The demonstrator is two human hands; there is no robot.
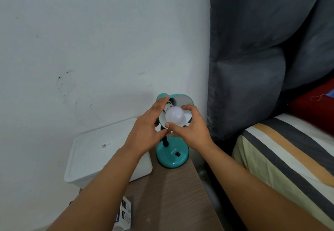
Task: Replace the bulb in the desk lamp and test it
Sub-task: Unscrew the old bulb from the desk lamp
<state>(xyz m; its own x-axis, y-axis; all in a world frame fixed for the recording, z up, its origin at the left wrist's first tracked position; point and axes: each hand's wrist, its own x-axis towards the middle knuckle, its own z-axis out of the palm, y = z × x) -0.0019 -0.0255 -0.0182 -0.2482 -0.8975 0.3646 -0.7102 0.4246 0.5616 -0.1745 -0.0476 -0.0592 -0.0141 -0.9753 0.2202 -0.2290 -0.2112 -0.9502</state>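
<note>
A teal desk lamp stands at the far end of a narrow wooden table, its round base carrying a black switch. The shade is tilted up toward me, white inside. A white bulb sits in the shade with its neck at the socket. My right hand wraps thumb and fingers around the bulb's globe. My left hand holds the left rim of the shade, fingers stretched up along its outside. The bulb is unlit.
A white lidded plastic bin stands left of the table against the white wall. A small bulb box lies at the table's near left edge. A bed with a striped sheet and a grey curtain are on the right.
</note>
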